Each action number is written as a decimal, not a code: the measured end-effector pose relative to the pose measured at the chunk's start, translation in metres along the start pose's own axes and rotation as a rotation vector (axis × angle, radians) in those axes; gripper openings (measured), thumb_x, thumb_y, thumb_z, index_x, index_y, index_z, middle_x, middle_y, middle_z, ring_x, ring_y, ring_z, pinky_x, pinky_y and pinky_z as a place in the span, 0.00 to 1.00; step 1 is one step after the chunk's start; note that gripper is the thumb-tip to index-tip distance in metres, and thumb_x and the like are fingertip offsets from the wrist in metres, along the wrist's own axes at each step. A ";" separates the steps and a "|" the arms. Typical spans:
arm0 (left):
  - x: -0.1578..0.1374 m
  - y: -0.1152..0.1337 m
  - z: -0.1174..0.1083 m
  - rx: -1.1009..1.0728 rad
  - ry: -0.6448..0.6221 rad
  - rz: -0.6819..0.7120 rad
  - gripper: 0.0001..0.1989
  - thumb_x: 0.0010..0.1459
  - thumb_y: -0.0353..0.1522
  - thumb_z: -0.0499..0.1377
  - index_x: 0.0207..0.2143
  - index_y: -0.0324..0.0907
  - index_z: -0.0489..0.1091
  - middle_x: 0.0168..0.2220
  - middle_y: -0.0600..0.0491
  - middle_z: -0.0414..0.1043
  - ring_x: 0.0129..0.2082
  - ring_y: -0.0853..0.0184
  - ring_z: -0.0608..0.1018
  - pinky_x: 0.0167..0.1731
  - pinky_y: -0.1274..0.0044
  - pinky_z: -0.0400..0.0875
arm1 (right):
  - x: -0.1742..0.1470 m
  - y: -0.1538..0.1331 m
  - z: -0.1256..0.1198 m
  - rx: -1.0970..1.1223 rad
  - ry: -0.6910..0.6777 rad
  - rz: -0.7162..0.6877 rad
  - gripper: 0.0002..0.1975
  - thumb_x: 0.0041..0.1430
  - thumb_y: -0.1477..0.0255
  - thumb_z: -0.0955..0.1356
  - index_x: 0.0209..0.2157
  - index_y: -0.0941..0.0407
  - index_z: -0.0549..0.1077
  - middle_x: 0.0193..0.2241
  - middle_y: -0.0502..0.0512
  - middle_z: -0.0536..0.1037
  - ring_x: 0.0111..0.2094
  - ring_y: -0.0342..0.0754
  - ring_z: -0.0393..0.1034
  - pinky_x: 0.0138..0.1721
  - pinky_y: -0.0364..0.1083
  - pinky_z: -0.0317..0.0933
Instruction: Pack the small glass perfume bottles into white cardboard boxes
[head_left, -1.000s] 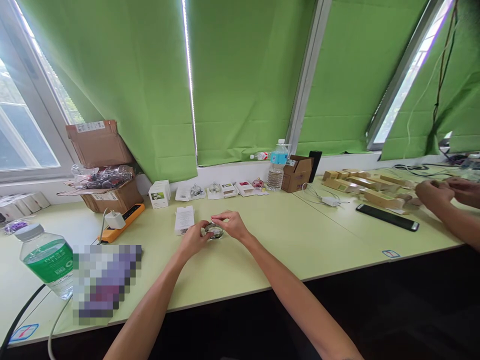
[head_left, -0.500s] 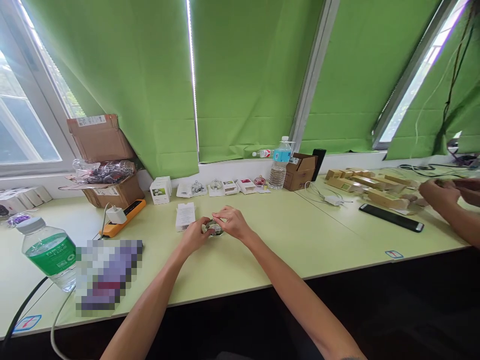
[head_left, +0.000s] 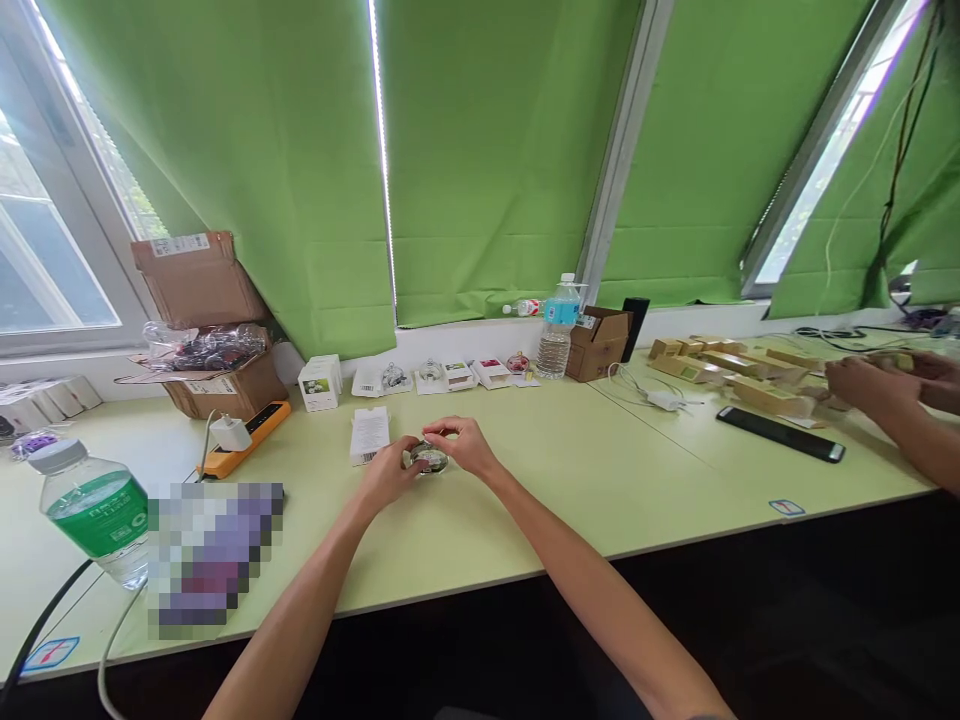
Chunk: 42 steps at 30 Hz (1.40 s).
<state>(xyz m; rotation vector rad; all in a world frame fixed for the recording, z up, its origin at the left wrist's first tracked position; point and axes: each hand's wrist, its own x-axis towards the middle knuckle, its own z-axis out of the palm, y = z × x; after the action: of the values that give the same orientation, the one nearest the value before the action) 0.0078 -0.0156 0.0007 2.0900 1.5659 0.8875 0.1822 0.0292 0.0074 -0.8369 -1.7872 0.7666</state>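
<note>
A small round clear container (head_left: 430, 459) with a dark pattern or contents stands on the table in front of me. My left hand (head_left: 388, 475) grips its left side between thumb and fingers. At its top, the fingertips of my right hand (head_left: 465, 446) are pinched together on a small part that is mostly hidden. Just behind my left hand lies an opened white box (head_left: 370, 435) with printed text and a barcode.
Along the wall stand white boxes (head_left: 321, 383), similar clear containers (head_left: 396, 377) and a large water bottle (head_left: 558, 328). To the left are a green-labelled bottle (head_left: 97, 510) and an orange power strip (head_left: 259, 432). At right, another person's hands (head_left: 874, 385) work beyond a black phone (head_left: 780, 433).
My right hand has shifted slightly, its fingers lifting a little at the container's top, and more of the container shows. My left hand keeps its hold. The other person's hands have moved slightly left.
</note>
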 end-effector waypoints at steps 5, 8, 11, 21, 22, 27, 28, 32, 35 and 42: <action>0.001 -0.002 0.001 0.005 0.011 0.032 0.17 0.55 0.40 0.54 0.45 0.45 0.68 0.42 0.52 0.73 0.23 0.71 0.74 0.25 0.79 0.62 | 0.002 0.004 0.002 0.068 -0.003 0.056 0.09 0.48 0.67 0.71 0.32 0.56 0.78 0.32 0.54 0.79 0.36 0.49 0.73 0.39 0.47 0.66; 0.001 -0.003 0.001 0.015 0.013 0.035 0.17 0.55 0.40 0.54 0.45 0.45 0.68 0.43 0.52 0.73 0.23 0.71 0.74 0.25 0.79 0.62 | 0.002 0.006 0.005 0.046 0.051 0.012 0.07 0.47 0.67 0.71 0.28 0.56 0.76 0.31 0.54 0.78 0.36 0.48 0.72 0.39 0.47 0.65; 0.002 -0.004 0.001 0.022 0.002 0.031 0.17 0.55 0.39 0.54 0.45 0.45 0.68 0.42 0.52 0.74 0.22 0.71 0.74 0.25 0.79 0.62 | 0.001 0.006 0.008 -0.005 0.105 -0.062 0.06 0.47 0.68 0.72 0.24 0.55 0.74 0.30 0.53 0.77 0.37 0.49 0.71 0.41 0.48 0.63; 0.001 -0.001 0.001 0.046 0.022 0.050 0.16 0.54 0.39 0.54 0.44 0.45 0.69 0.38 0.53 0.74 0.22 0.71 0.73 0.24 0.80 0.61 | 0.002 0.011 0.015 0.016 0.117 -0.079 0.10 0.47 0.66 0.72 0.22 0.55 0.69 0.30 0.53 0.75 0.34 0.48 0.69 0.36 0.46 0.65; 0.000 0.000 0.001 0.050 0.020 0.048 0.16 0.55 0.39 0.54 0.44 0.45 0.69 0.36 0.54 0.74 0.22 0.71 0.73 0.24 0.80 0.61 | 0.002 0.011 0.015 0.020 0.119 -0.073 0.10 0.47 0.66 0.72 0.23 0.55 0.69 0.30 0.53 0.75 0.34 0.47 0.69 0.36 0.46 0.65; 0.000 0.001 -0.001 0.062 0.019 0.064 0.15 0.55 0.39 0.53 0.44 0.45 0.69 0.38 0.54 0.74 0.22 0.71 0.73 0.23 0.80 0.61 | 0.001 0.007 0.013 -0.018 0.126 -0.122 0.07 0.47 0.68 0.72 0.24 0.55 0.71 0.30 0.53 0.76 0.35 0.48 0.69 0.36 0.46 0.65; 0.000 0.000 0.000 0.061 0.021 0.071 0.15 0.55 0.39 0.53 0.44 0.45 0.69 0.39 0.53 0.74 0.22 0.71 0.73 0.24 0.80 0.62 | 0.000 0.006 0.012 -0.023 0.121 -0.135 0.06 0.47 0.69 0.72 0.25 0.55 0.71 0.30 0.53 0.76 0.36 0.48 0.70 0.36 0.46 0.65; 0.001 0.000 0.000 0.051 0.029 0.067 0.15 0.55 0.39 0.54 0.44 0.45 0.69 0.42 0.53 0.74 0.23 0.71 0.73 0.25 0.79 0.63 | -0.001 0.003 0.008 0.000 0.080 -0.096 0.05 0.49 0.69 0.71 0.28 0.56 0.75 0.31 0.54 0.77 0.35 0.48 0.71 0.38 0.46 0.66; 0.000 0.001 0.000 0.036 0.014 0.038 0.16 0.55 0.39 0.54 0.45 0.45 0.69 0.42 0.52 0.74 0.24 0.70 0.74 0.26 0.79 0.63 | -0.001 0.003 0.007 -0.008 0.075 -0.046 0.08 0.49 0.68 0.71 0.33 0.55 0.77 0.33 0.55 0.78 0.34 0.47 0.72 0.38 0.46 0.67; -0.002 0.006 -0.004 0.012 -0.039 -0.010 0.17 0.54 0.40 0.54 0.46 0.45 0.68 0.39 0.52 0.74 0.25 0.69 0.74 0.26 0.79 0.63 | -0.001 0.002 0.005 -0.021 0.076 -0.091 0.05 0.49 0.69 0.71 0.30 0.54 0.79 0.32 0.56 0.79 0.36 0.50 0.72 0.39 0.48 0.68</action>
<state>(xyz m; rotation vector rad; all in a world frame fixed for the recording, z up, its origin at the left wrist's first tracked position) 0.0090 -0.0193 0.0077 2.0937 1.5642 0.8313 0.1780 0.0288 0.0031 -0.7829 -1.7562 0.6504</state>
